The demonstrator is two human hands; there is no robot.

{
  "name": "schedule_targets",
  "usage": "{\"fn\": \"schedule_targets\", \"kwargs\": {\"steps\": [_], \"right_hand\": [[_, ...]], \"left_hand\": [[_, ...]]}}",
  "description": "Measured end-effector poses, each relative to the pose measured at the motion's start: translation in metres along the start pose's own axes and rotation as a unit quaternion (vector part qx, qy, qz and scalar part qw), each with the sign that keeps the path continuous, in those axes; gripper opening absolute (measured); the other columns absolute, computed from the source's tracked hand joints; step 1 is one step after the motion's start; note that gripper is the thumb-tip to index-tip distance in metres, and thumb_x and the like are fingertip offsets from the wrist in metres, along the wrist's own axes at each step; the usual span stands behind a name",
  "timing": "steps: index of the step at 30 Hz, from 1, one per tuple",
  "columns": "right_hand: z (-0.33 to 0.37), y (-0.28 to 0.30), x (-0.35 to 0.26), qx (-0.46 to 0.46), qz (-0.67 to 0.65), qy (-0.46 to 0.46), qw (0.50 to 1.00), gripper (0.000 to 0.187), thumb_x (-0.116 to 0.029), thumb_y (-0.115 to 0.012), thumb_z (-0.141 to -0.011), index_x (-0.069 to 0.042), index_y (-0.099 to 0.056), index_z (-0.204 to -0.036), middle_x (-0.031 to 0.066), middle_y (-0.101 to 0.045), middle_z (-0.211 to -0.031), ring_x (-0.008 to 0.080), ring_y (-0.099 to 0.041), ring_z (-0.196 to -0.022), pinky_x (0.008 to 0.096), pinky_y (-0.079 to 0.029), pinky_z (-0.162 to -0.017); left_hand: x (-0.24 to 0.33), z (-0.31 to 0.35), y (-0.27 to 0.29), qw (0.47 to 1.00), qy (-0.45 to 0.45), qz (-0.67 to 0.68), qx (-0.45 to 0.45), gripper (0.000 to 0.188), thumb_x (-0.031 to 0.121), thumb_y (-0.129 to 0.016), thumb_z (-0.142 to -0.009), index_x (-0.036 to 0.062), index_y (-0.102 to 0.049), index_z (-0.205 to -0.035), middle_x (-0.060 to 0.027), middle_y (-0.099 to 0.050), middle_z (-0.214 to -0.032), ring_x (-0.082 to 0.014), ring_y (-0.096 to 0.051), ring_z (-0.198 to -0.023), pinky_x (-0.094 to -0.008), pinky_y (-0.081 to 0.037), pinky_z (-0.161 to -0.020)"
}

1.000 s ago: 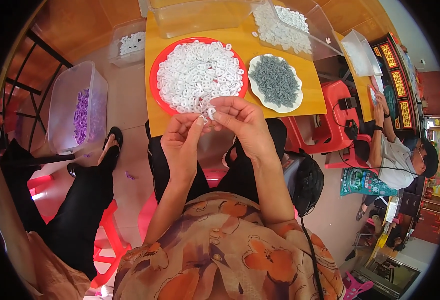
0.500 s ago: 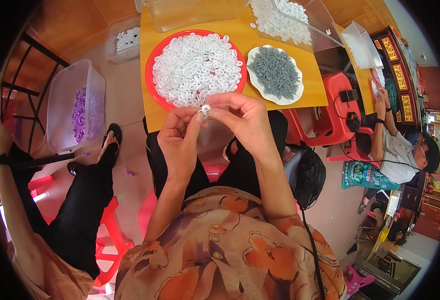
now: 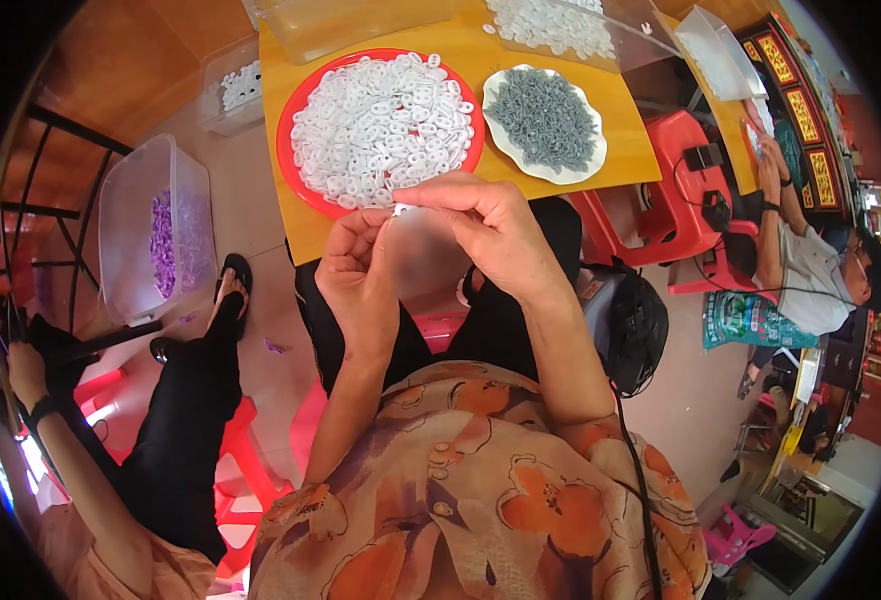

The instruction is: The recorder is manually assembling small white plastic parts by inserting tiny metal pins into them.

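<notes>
Both hands meet just off the table's near edge, fingertips together around one small white plastic piece (image 3: 402, 209). My left hand (image 3: 356, 262) pinches it from the left between thumb and curled fingers. From the other side, the thumb and forefinger of my right hand (image 3: 501, 232) press on it. Fingers cover most of the piece. Right beyond them, a round red tray (image 3: 284, 140) holds a heap of white oval pieces with holes (image 3: 381, 125). A scalloped white plate (image 3: 571, 178) to its right carries a pile of small grey pieces (image 3: 541, 118).
Clear bins stand on the yellow table (image 3: 616, 120) at the back, one with white pieces (image 3: 556, 28). On the floor at left is a bin (image 3: 126, 230) of purple pieces. Red stools (image 3: 666, 190) stand at right. One person sits at left, another (image 3: 811, 260) works at right.
The view has shifted slightly, so the table sits a little higher and further left. The white piece shows less between my fingertips. The left neighbour's arm has moved.
</notes>
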State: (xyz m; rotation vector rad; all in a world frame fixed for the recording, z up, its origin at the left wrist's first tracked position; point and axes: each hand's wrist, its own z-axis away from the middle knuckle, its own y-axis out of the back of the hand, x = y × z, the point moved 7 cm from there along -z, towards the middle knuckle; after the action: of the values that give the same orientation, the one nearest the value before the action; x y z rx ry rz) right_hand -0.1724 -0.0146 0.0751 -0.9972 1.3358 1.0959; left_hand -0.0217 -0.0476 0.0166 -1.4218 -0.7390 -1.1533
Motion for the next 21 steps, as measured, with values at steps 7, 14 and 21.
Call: {"fn": "schedule_targets", "kwargs": {"steps": [7,14,21], "right_hand": [[0.008,0.006,0.003,0.024,-0.048,-0.024,0.998,0.025,0.002,-0.068,-0.097,0.001,-0.075,-0.121,0.0074,-0.076,-0.106,0.0123,-0.070,-0.098,0.0269,-0.055,-0.091],[0.009,0.015,0.010,0.003,-0.178,-0.062,0.982,0.026,0.001,-0.072,-0.095,0.001,-0.059,-0.117,0.0082,-0.074,-0.093,0.0119,-0.070,-0.088,0.0263,-0.055,-0.080],[0.015,0.006,-0.004,-0.054,-0.269,-0.066,0.959,0.023,0.003,-0.071,-0.094,-0.006,-0.051,-0.097,0.0078,-0.070,-0.084,0.0118,-0.064,-0.073,0.0272,-0.051,-0.068]], "left_hand": [[0.000,0.004,-0.008,1.000,-0.002,0.020,-0.004,0.016,0.003,-0.071,-0.099,-0.0036,-0.065,-0.113,-0.0122,-0.076,-0.098,-0.0157,-0.073,-0.077,-0.0233,-0.055,-0.070],[-0.002,-0.004,-0.006,0.993,0.016,0.051,-0.101,0.022,0.002,-0.070,-0.099,-0.0049,-0.065,-0.120,-0.0118,-0.076,-0.103,-0.0156,-0.073,-0.081,-0.0266,-0.058,-0.074],[-0.001,0.004,-0.021,0.970,0.006,0.065,-0.236,0.038,0.011,-0.064,-0.105,-0.0045,-0.062,-0.140,-0.0115,-0.076,-0.102,-0.0165,-0.073,-0.083,-0.0285,-0.058,-0.073]]}}
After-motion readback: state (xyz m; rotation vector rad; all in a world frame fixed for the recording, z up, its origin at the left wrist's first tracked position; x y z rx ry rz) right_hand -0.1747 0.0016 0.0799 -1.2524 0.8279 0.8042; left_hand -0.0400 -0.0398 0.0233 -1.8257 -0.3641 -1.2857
